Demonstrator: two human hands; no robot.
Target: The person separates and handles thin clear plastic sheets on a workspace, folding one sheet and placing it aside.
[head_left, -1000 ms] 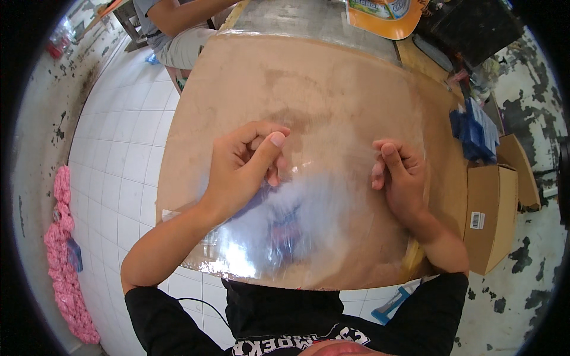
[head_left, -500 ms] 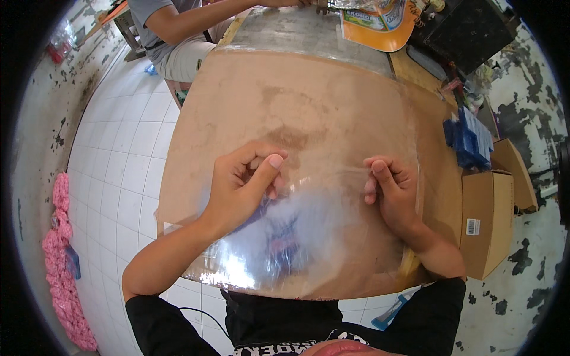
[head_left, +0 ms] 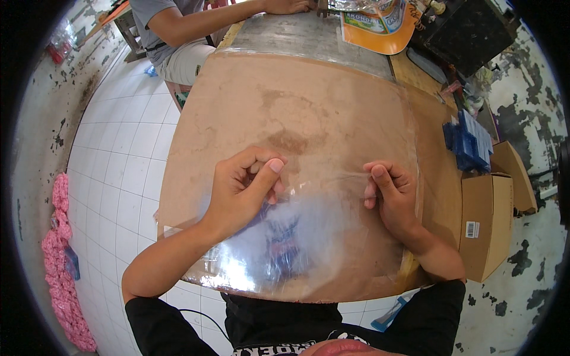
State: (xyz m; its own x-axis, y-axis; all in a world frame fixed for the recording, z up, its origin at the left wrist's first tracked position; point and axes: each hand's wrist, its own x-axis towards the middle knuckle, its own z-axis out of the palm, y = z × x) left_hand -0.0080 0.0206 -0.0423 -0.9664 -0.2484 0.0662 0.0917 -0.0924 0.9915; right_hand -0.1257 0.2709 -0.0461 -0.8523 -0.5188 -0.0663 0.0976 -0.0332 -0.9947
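The left hand [head_left: 240,193] is pinching the top edge of a clear plastic bag [head_left: 297,249], with the thumb lying flat on top and the fingers curled under it. The right hand [head_left: 395,199] is pinching the same edge at about 3 o'clock from the left hand, with its fingers pressed together on the thin plastic. The two hands are apart, and the edge of the bag is running straight between them.

The bag is lying flat on the brown table [head_left: 297,107], in the near half of it, at 6 o'clock from the hands. It is shining in the light. Something dark blue [head_left: 285,243] is showing through it, but it is too blurry to tell what it is.

At 2 o'clock from the right hand, a stack of blue things [head_left: 469,142] is sitting at the table's edge. Just below it, a cardboard box [head_left: 487,225] is standing beside the table.

At 12 o'clock, across the table, another person [head_left: 184,29] is sitting and reaching one arm over to an orange packet [head_left: 380,26].

At 9 o'clock, on the white tiled floor [head_left: 119,154], a pink cloth [head_left: 62,267] is lying by the wall.
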